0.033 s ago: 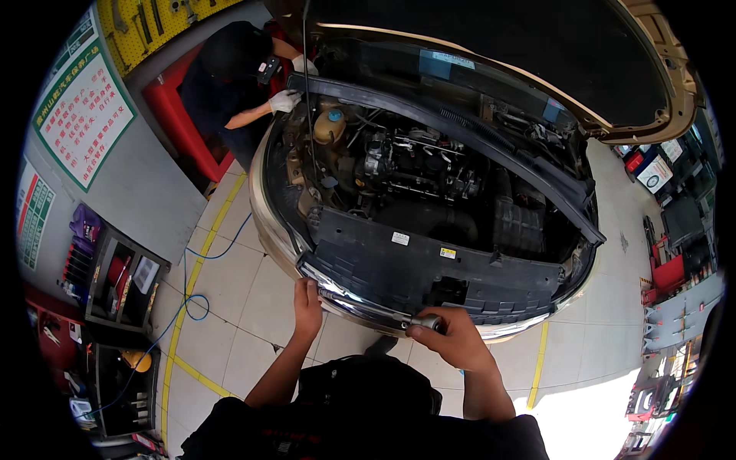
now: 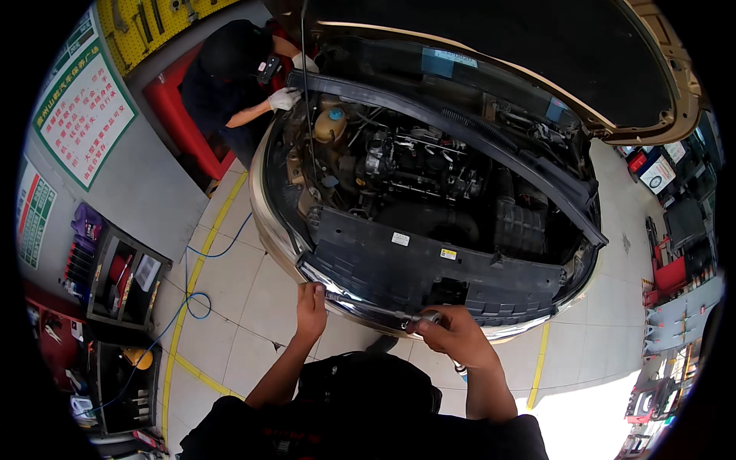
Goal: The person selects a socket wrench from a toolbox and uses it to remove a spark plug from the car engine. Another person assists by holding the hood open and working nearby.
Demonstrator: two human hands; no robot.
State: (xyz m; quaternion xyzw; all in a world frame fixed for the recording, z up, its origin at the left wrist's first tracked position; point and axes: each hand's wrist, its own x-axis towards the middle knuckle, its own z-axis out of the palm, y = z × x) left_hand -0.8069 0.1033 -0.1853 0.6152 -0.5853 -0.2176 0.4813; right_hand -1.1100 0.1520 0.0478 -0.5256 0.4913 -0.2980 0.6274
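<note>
My right hand (image 2: 460, 337) is closed around the head of what looks like a ratchet wrench (image 2: 430, 317); part of its handle shows below the palm. A long thin metal extension bar (image 2: 372, 306) runs left from that head. The fingers of my left hand (image 2: 310, 313) are closed at the bar's far end, hiding its tip. Both hands are in front of the car's chrome-trimmed front edge, with the bar above it. Beyond lies the open engine bay (image 2: 422, 169) with a black plastic front cover (image 2: 368, 238).
A co-worker (image 2: 230, 77) in white gloves holds the left end of a long black cowl trim (image 2: 460, 123) lying across the bay. The raised hood (image 2: 498, 46) hangs above. At left are a shelf cart (image 2: 115, 284) and a blue hose (image 2: 188, 299) on the tiled floor.
The wrench has turned slightly in my right hand, showing more of the extension bar and some handle below the palm. My left hand has shifted slightly. The co-worker looks unchanged.
</note>
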